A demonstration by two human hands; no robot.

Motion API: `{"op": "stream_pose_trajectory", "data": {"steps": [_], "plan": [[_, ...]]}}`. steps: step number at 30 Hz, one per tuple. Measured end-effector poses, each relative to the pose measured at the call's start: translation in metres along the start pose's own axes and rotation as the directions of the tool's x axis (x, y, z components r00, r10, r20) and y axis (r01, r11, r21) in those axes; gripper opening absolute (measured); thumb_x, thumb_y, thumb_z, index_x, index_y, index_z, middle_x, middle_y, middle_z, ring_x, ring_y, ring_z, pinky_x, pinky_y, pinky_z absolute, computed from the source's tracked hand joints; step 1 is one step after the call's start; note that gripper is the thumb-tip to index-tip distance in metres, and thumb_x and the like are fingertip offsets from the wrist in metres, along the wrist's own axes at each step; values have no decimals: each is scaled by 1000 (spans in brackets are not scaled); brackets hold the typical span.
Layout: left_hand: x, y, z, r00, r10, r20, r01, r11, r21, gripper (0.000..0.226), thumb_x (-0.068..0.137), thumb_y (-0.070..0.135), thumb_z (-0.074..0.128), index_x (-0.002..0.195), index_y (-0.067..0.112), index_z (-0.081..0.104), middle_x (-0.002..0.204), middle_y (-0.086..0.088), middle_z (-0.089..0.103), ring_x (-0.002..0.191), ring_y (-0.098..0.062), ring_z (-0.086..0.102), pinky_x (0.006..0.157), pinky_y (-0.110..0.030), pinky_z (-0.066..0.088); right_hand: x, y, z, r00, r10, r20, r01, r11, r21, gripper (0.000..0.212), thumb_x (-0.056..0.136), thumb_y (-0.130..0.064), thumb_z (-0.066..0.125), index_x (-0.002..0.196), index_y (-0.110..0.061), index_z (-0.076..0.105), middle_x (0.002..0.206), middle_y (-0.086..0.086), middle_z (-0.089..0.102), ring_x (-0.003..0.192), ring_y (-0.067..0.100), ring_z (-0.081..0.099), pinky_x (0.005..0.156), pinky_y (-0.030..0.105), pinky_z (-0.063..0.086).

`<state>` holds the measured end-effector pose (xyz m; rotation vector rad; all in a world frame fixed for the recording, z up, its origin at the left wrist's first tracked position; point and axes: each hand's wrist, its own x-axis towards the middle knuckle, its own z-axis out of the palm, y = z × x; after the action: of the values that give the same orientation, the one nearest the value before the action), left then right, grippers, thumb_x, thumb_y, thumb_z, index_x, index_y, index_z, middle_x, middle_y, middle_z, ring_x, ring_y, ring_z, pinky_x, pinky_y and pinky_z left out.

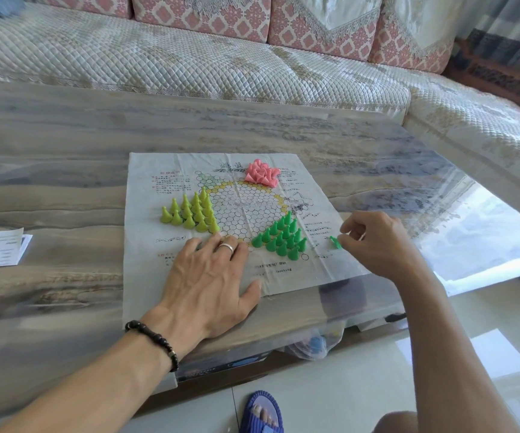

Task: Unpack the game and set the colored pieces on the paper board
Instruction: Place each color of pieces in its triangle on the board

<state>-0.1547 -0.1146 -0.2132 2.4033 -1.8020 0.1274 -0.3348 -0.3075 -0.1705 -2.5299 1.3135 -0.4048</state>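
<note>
Left hand (211,276) flat on the paper board (146,245), right hand (374,242) pinching a green piece (334,242), risks toppling the standing green pieces (280,237).

Board ctr (246,210) open betw. yellow-green pcs (191,212), green pcs (280,237), pink pile (262,173).

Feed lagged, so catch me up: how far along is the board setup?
Done: yellow-green pieces and dark green pieces stand in triangles on the paper board. In hand: right hand pinches a stray green piece; left hand presses the board flat. Left: pink pieces lie heaped.
</note>
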Motion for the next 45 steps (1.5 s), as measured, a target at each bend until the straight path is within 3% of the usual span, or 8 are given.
{"op": "stream_pose_trajectory", "data": {"steps": [10,14,17,22,28,34,45], "plan": [[0,0,0,1000,-1,7,1,1000,3,63,83,58,33,119,13,60,118,-7,64,112,-28,57,88,-44,46,5,5,11,997,49,55,-49,999,-9,26,81,-36,69,104,-23,68,85,-9,64,85,15,57,73,30,43],[0,-1,0,1000,-4,7,4,1000,-1,63,84,58,32,119,13,60,118,-7,64,112,-27,57,88,-45,47,9,-2,17,996,24,81,-20,998,-60,11,80,-21,66,88,-23,72,87,-4,65,86,19,60,74,33,49],[-1,-1,1,1000,-5,6,5,1000,-6,64,84,58,32,121,14,60,120,-6,64,113,-27,56,89,-44,46,9,-7,16,989,-22,149,26,999,-31,10,78,-14,63,82,-21,70,85,-4,64,82,16,60,73,32,51],[-1,-1,3,1000,-18,-7,18,1000,-14,64,84,58,34,122,14,60,120,-6,64,114,-26,56,89,-44,46,4,-13,13,980,-143,141,130,987,94,6,80,-23,70,79,-28,66,88,-11,54,75,3,49,65,22,36],[-3,-1,3,1000,-20,-6,20,1000,-10,64,84,59,32,122,14,58,120,-5,62,114,-27,53,89,-45,44,-3,-20,11,974,-165,154,126,963,238,11,79,-16,70,71,-23,67,69,-5,65,59,0,52,60,16,45],[-3,0,4,1000,-16,-27,15,1000,-9,63,84,58,34,122,13,59,120,-6,61,117,-27,51,90,-45,43,-4,-20,16,972,-155,177,115,970,216,8,80,-17,68,75,-22,68,72,-5,67,67,7,59,66,24,50],[-6,-2,2,999,-16,-32,15,1000,-25,61,90,58,28,118,14,61,118,-7,63,112,-27,55,89,-45,44,-3,-23,18,958,-187,216,141,967,212,14,76,-15,76,73,-25,67,69,-8,64,57,-1,51,56,11,42]]}}
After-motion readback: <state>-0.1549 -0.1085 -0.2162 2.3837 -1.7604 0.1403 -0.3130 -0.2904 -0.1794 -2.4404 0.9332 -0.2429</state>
